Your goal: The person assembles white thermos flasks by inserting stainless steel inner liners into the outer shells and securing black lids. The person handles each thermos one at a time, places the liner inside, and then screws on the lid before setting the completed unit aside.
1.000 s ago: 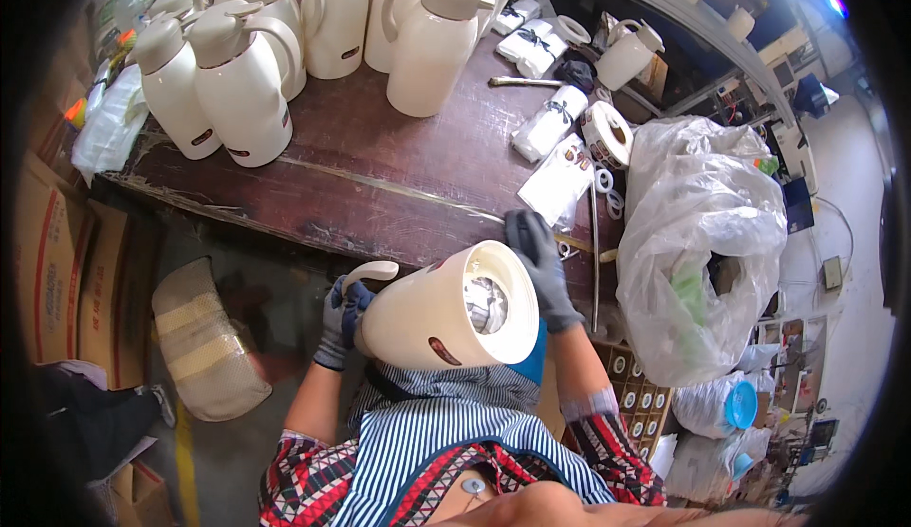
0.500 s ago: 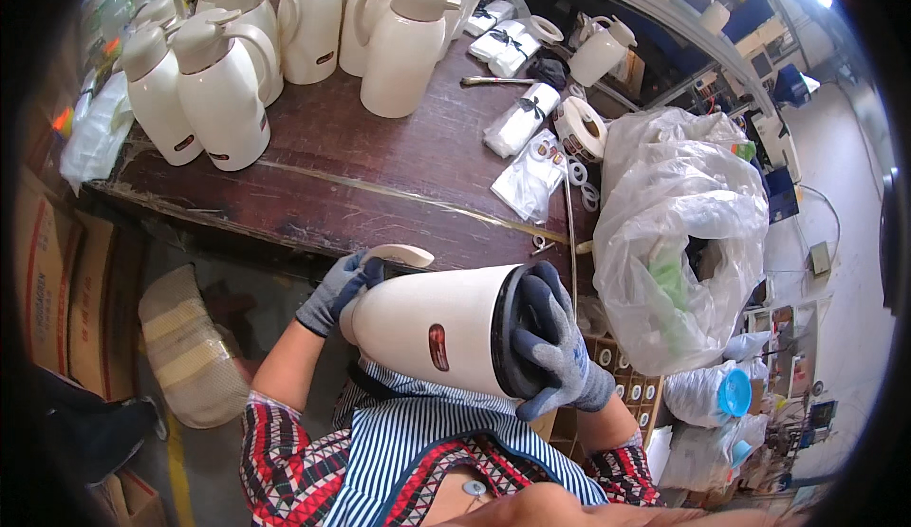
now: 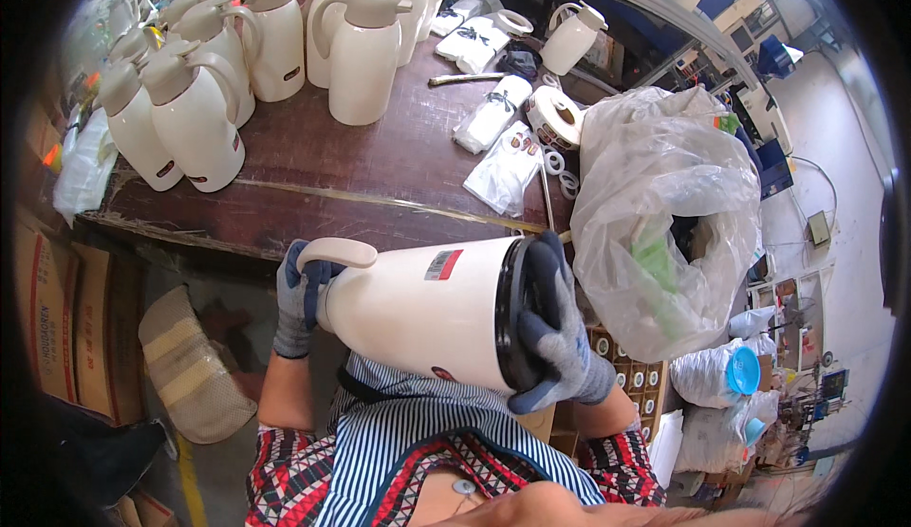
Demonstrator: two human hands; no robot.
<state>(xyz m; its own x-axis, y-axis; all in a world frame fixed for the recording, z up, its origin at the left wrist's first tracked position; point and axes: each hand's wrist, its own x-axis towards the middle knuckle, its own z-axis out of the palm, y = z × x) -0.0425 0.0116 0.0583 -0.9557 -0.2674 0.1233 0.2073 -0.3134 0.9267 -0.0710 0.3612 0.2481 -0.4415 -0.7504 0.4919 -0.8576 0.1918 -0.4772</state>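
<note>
Base on the jug, both hands on it

The jug (image 3: pixel 418 314) is held on its side above the apron (image 3: pixel 446 408), just off the table's (image 3: pixel 294 162) near edge. Its narrow end points to 9 o'clock, its wide end to 3 o'clock.

Done, as far as shows: the black base (image 3: pixel 512 314) sits against the wide end, a handle (image 3: pixel 334 252) is on the body, and both a red-and-grey label (image 3: pixel 443 265) and a dark badge (image 3: pixel 442 372) are in place. Whether the base is locked or only pressed on, I cannot tell.

The gloved left hand (image 3: pixel 299 290) is closed round the narrow end, below the handle. The gloved right hand (image 3: pixel 567 342) is clamped on the base, fingers along its far side and thumb across toward the near rim. The left hand hides the narrow end, so whether a lid is fitted is unclear.

Left to do, by comparison: standing jugs (image 3: pixel 195 129) at 10 to 12 o'clock from the held one are upright and lidded, among them a front jug (image 3: pixel 365 67); this one is neither upright nor among them. Other supplies lie apart from the hands: a white packet (image 3: pixel 495 114) and a roll (image 3: pixel 541 114) at 1 o'clock, a clear bag (image 3: pixel 617 214) at 2.
</note>
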